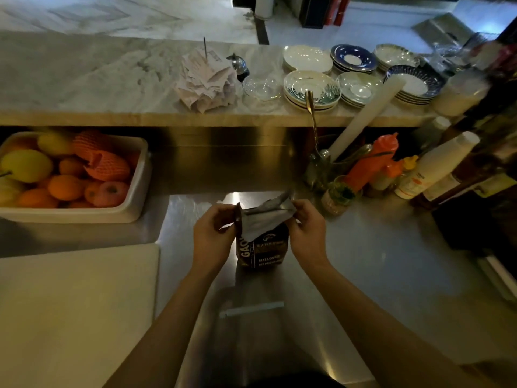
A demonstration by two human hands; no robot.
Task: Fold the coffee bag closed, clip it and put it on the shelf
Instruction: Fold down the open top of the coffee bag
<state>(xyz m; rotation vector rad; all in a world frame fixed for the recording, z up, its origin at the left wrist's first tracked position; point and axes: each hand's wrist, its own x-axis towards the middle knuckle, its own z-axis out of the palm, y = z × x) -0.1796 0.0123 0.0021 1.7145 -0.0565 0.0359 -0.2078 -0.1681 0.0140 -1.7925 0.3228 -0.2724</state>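
A dark brown coffee bag [264, 252] with white lettering stands upright on the steel counter [363, 275]. Its silver-lined top flap is bent over toward me. My left hand [214, 236] pinches the bag's upper left corner. My right hand [306, 231] pinches the upper right corner. A long white bag clip [251, 310] lies flat on the counter, nearer to me than the bag and apart from both hands. A marble shelf [112, 79] runs across the back, above the counter.
A white tub of fruit [137, 191] sits at the left. A white cutting board [75, 312] lies at the front left. Sauce bottles [372, 166] and jars crowd the right. On the shelf are stacked plates [312, 89], a receipt spike [205, 77] and a bell [237, 65].
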